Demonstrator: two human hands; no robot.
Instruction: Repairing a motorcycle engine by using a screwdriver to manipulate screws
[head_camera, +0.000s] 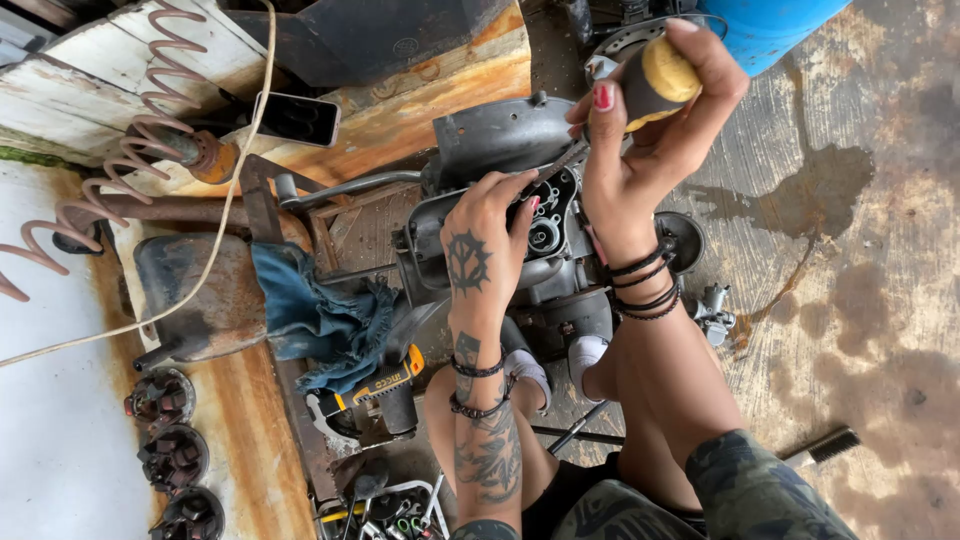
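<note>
The left hand (480, 235) carries a dark tattoo on its back, with more inked patterns along the forearm toward six o'clock and two dark bead bracelets at the wrist. The right hand (645, 120) has red-painted nails and several black cord bracelets stacked at its wrist. Camouflage shorts cover the thighs at five o'clock.

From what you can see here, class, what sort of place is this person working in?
Probably a small engine repair workshop. An opened engine sits on a stained concrete floor, a power tool lies beside it, and the right hand grips a yellow-handled tool.
</note>
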